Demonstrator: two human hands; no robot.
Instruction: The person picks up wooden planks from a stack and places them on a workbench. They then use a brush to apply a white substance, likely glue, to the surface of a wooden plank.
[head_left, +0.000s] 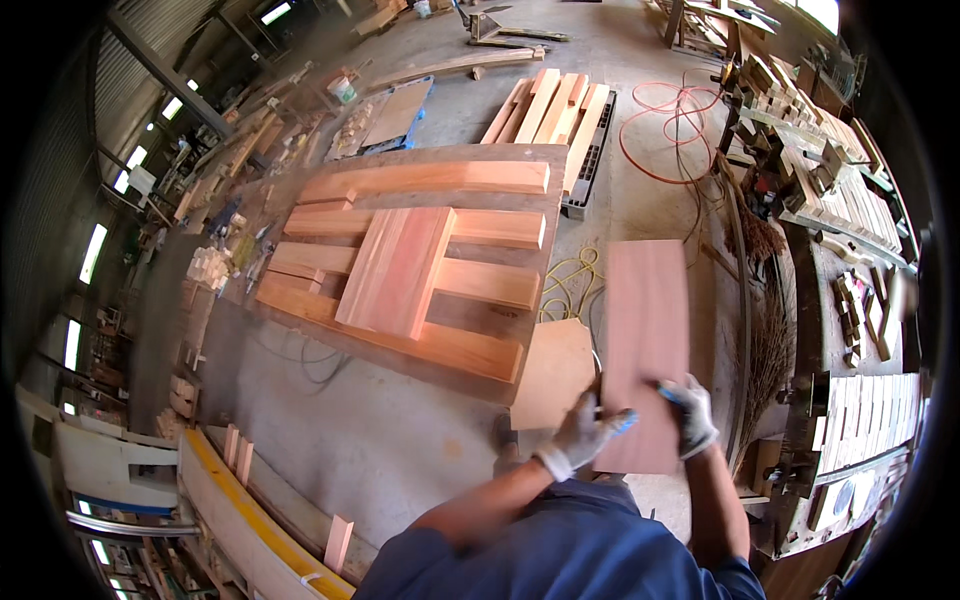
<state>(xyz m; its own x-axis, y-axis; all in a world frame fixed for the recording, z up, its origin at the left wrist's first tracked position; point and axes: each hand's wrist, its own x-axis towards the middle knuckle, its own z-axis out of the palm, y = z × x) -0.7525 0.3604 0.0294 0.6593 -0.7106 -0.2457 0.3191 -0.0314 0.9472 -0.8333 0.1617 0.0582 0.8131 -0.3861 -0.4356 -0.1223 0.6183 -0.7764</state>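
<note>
A wide reddish-brown wooden board (648,320) stands out in front of my body, its long side running away from me. My left hand (583,432), in a pale work glove with blue fingertips, grips its left edge near the close end. On the opposite edge my right hand (692,418), gloved alike, is closed with its fingertips on the board's face. To the left is a dark worktable (480,388) carrying several long planks (440,178) laid in rows. Across these planks lies a broad wooden panel (397,270).
Beyond the worktable, stacked planks (550,108) rest on a black pallet (590,165). A red hose (640,150) and a yellow hose (570,275) coil on the floor. A light sheet (555,365) leans by the table. Racks of wood pieces (868,420) line the right; a yellow-edged machine (230,500) stands near left.
</note>
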